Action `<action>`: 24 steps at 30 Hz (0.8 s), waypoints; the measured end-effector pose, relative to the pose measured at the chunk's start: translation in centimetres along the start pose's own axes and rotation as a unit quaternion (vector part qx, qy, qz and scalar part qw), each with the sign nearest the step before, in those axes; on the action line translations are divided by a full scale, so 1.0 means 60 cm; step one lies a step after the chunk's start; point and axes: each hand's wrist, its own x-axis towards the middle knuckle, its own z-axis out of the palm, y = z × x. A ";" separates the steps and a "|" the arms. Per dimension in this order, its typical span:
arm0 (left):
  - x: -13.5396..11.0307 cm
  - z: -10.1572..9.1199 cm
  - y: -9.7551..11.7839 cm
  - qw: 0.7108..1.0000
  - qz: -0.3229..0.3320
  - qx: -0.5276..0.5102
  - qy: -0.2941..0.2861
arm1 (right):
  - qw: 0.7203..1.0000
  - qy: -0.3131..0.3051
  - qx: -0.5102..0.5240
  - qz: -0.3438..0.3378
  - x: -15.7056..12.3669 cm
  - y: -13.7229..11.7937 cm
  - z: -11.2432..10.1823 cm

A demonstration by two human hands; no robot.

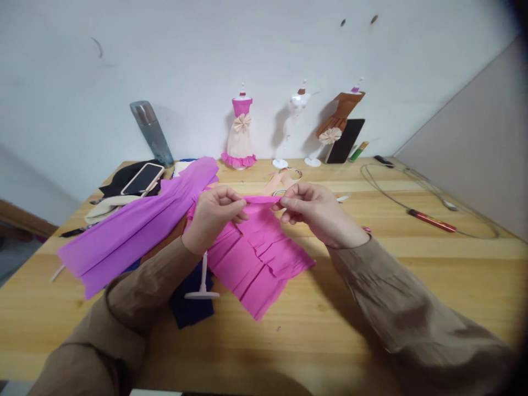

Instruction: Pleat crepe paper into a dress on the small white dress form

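Observation:
A pleated sheet of pink crepe paper [258, 264] hangs from both my hands over the wooden table [371, 308]. My left hand [214, 214] pinches its folded top edge at the left. At the right end of that edge my right hand [317, 212] pinches it too. Under my left wrist stands a small white mannequin stand [203, 283] on a dark blue scrap [192, 308]. A long purple crepe sheet [136, 225] lies to the left.
Against the wall stand three small dress forms: pink and cream [240, 135], white [291, 126], brown [338, 118]. A grey bottle [152, 132] and a phone [142, 179] on dark cloth sit far left. A cable and a red tool [432, 221] lie at right.

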 end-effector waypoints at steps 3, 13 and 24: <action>0.001 -0.001 -0.002 0.999 0.047 -0.008 0.025 | 0.997 0.017 0.030 -0.062 0.005 0.009 0.004; 0.000 -0.005 -0.003 0.993 0.108 0.040 0.033 | 0.978 0.088 -0.054 -0.180 0.002 0.008 0.005; 0.006 -0.006 -0.020 0.988 0.141 0.033 0.050 | 0.971 0.083 -0.053 -0.219 0.004 0.017 0.005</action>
